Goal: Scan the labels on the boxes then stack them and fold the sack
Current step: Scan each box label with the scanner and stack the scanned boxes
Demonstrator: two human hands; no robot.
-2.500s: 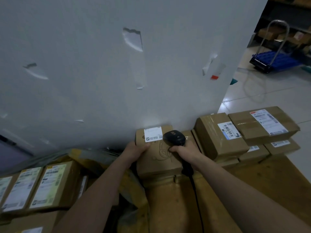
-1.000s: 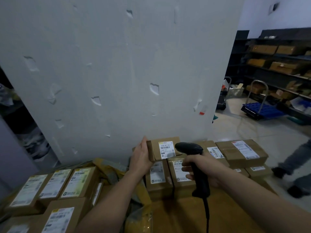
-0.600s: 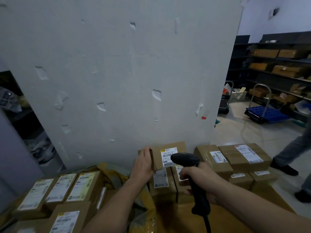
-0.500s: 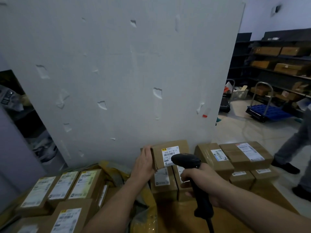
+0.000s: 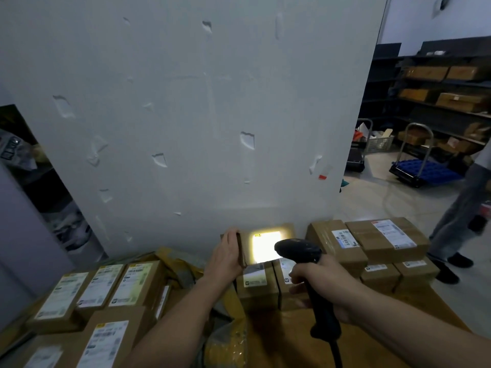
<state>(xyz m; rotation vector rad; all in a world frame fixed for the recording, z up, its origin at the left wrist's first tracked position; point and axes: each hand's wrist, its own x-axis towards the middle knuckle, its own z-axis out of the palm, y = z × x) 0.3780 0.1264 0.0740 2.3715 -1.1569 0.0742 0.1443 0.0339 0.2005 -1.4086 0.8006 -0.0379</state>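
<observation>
My left hand [image 5: 224,254] grips the left end of a small cardboard box [image 5: 288,229], held upright with its label facing me. The label is washed out by a bright scan light. My right hand [image 5: 322,281] holds a black barcode scanner [image 5: 299,251] by its handle, its head aimed at that label from close range. Below the held box stand two labelled boxes [image 5: 256,286] side by side. A stack of scanned boxes [image 5: 386,241] sits to the right. A crumpled yellow sack [image 5: 225,346] lies under my left forearm.
Several labelled boxes [image 5: 101,290] lie at the lower left. A white wall panel [image 5: 186,115] stands right behind the boxes. A person's legs [image 5: 457,216] are at the right, with a blue trolley [image 5: 422,173] and shelves of boxes [image 5: 451,96] beyond.
The scanner light has come on and now floods the label of the held box. The box and both hands have stayed nearly where they were. The person at the right has stepped closer.
</observation>
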